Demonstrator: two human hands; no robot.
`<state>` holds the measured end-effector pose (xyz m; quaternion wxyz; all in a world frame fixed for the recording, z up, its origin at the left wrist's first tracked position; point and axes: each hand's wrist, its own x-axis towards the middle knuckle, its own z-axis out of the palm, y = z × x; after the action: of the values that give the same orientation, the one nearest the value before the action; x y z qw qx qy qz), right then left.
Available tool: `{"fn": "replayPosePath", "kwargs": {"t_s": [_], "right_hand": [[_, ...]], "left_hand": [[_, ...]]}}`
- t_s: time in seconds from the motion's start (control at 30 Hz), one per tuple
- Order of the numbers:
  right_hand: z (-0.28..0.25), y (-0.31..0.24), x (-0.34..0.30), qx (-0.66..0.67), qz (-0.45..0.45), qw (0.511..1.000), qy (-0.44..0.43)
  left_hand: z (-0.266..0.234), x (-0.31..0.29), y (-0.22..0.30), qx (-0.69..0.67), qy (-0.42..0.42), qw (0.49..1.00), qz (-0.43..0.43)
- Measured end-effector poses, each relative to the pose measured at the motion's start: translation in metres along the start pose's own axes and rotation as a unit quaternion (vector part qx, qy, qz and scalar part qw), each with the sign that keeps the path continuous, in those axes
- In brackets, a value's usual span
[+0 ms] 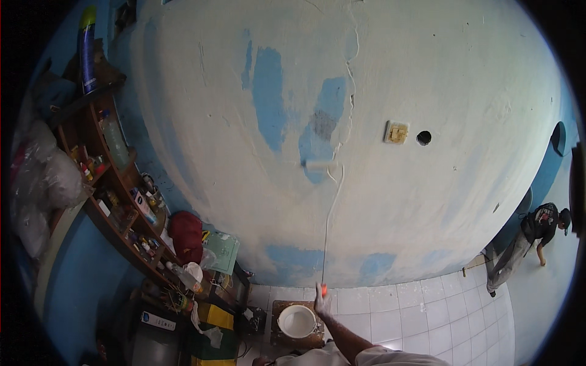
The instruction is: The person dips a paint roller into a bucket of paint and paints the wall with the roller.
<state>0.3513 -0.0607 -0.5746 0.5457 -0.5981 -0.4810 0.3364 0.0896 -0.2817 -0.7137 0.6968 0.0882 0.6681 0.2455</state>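
A white paint roller (pixel 321 165) is seen against a patchy wall (pixel 415 207), apparently in contact with it, carried on a long, thin extension pole (pixel 328 224). The orange grip (pixel 325 290) at the pole's near end is held in the right hand (pixel 323 299), its fingers clenched round it; no left hand can be made out. From those fingers, the roller is found almost straight ahead, well apart, at the pole's far end. Its long axis is set crosswise, roughly square to the pole, and the right hand is the nearer to it. White paint is broken by blue patches around the roller, and a wavy white line, cable or filled crack, is run down the wall beside it.

Just left of the hand, a white bucket (pixel 279 322) is stood on a stained board (pixel 280 305) above pale floor tiles (pixel 400 300). To the right of the roller, a yellowed switch plate (pixel 397 132) is mounted next to a round hole (pixel 424 138). The left side is filled by a wooden shelf unit (pixel 105 177) crowded with bottles. At far right, a person in a cap (pixel 540 235) is glimpsed near the side wall.
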Motion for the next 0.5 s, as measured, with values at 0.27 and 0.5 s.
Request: {"fn": "replayPosePath", "kwargs": {"t_s": [0.27, 0.5], "right_hand": [[0.014, -0.166, 0.155, -0.215, -0.461, 0.858, 0.079], [-0.002, 0.043, -0.014, -0.068, 0.081, 0.993, -0.052]], "left_hand": [[-0.007, -0.027, -0.011, 0.011, -0.002, 1.0, -0.013], [-0.011, -0.033, -0.01, 0.006, -0.009, 1.0, -0.003]]}}
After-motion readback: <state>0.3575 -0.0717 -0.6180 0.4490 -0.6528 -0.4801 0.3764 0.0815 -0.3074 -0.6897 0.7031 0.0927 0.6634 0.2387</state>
